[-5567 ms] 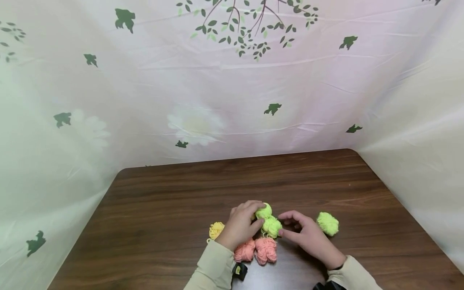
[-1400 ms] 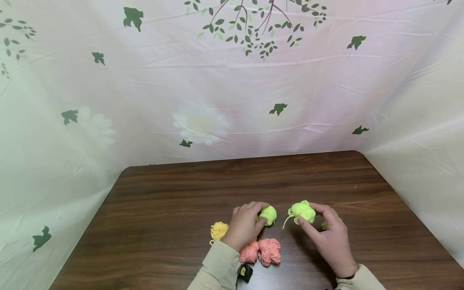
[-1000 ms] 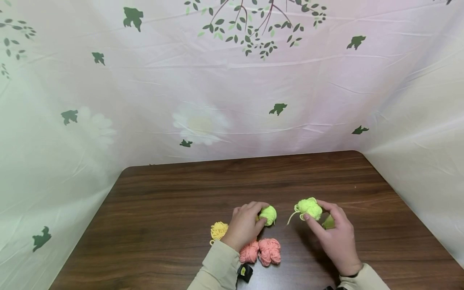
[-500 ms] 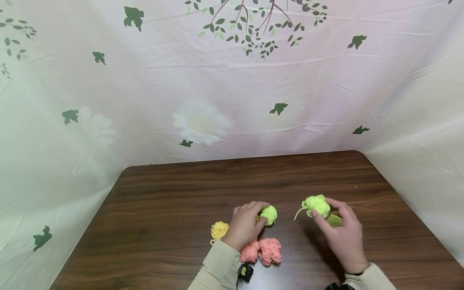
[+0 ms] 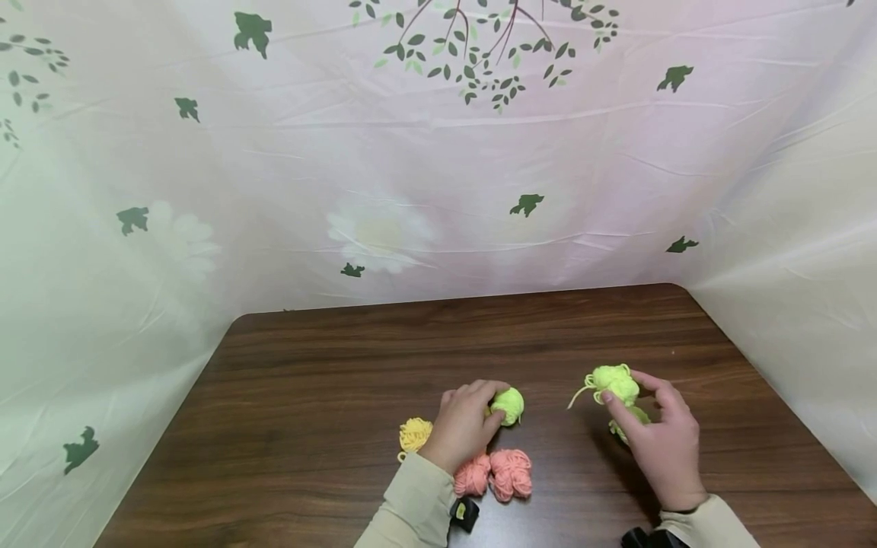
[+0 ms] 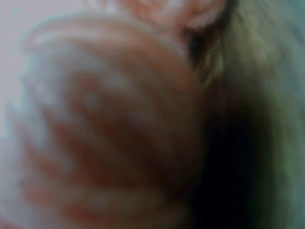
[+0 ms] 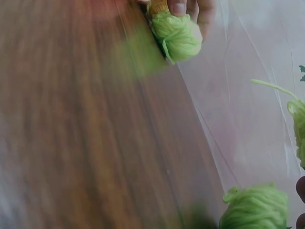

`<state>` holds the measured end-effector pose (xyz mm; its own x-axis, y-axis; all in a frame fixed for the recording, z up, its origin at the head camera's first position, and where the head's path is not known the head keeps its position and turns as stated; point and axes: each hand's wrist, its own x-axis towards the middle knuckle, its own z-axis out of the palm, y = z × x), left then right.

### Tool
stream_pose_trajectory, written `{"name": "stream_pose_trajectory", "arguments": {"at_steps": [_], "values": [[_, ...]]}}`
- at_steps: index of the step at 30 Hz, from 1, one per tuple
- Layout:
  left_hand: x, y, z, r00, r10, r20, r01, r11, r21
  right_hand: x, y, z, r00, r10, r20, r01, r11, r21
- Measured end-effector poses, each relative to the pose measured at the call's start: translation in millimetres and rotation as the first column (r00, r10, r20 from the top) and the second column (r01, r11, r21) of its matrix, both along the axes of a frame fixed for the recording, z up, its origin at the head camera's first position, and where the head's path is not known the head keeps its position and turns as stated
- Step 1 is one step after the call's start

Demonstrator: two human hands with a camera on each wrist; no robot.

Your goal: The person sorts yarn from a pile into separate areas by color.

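Observation:
A lime-green ball of yarn, with loops and a loose tail, is pinched between the thumb and fingers of my right hand, above the table. Below it a second lime-green yarn ball lies on the table, partly hidden by that hand. My left hand curls its thumb and index finger round a third lime-green yarn ball. In the right wrist view, a bit of yellow yarn shows beside that ball, under the left fingers. The left wrist view is blurred, with pink yarn close up.
Two pink yarn balls, one of them in full view, lie below the left hand. A yellow yarn ball sits left of it. The dark wooden table ends at a patterned cloth backdrop behind and at both sides.
My right hand has taken a lime-green yarn ball from beside the left hand and moved it right, over the ball lying there. My left hand has stayed nearly still over the last second.

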<state>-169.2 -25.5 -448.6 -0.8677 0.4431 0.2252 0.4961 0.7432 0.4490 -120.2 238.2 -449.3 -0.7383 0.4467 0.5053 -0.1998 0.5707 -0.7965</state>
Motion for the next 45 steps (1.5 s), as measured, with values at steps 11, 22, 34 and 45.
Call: {"name": "stream_pose_trajectory", "arguments": {"at_steps": [11,22,34,45], "values": [[-1.3,0.2,-1.6,1.000,-0.006,-0.021,0.006,1.000,-0.001,-5.1,11,-1.7,0.978,-0.070,0.198,0.086,0.994,-0.074],[-0.7,-0.6,-2.4,1.000,-0.002,-0.013,0.002,1.000,-0.003,-8.8,18,-7.1,0.970,-0.067,0.235,0.095,0.989,-0.110],[-0.8,0.0,-1.7,1.000,0.002,-0.015,-0.003,1.000,-0.003,-12.9,27,-11.7,0.944,-0.052,0.326,0.078,0.995,-0.068],[-0.4,-0.2,-1.1,1.000,0.012,0.003,-0.012,1.000,-0.012,-13.8,29,-11.8,0.939,-0.064,0.338,0.101,0.991,-0.092]]}}
